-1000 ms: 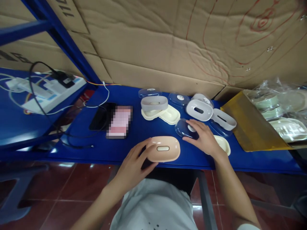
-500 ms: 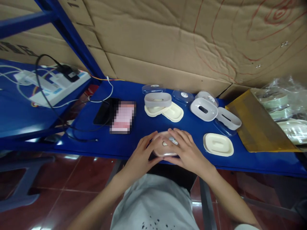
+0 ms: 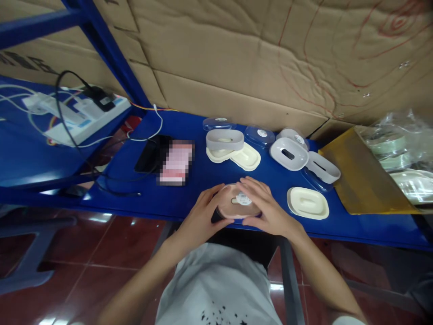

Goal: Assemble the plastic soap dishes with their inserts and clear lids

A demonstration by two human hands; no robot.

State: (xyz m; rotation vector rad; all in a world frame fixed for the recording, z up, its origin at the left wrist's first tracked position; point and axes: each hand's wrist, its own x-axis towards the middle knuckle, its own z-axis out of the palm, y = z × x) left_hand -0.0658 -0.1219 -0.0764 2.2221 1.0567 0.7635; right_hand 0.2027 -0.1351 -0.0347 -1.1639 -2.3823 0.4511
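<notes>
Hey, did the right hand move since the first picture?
Yes. Judged against the cream tray on the table, the right hand has moved left, away from the tray and closer to the left hand.

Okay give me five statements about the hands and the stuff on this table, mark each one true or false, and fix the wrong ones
1. The left hand and right hand hold the peach dish between them. True.
2. The round sticker over the peach dish is black. False: it is white.
3. The lone cream tray lies to the left of both hands. False: it lies to the right of them.
4. The power strip is on the left side of the picture. True.
5. The tabletop is yellow. False: it is blue.
</notes>
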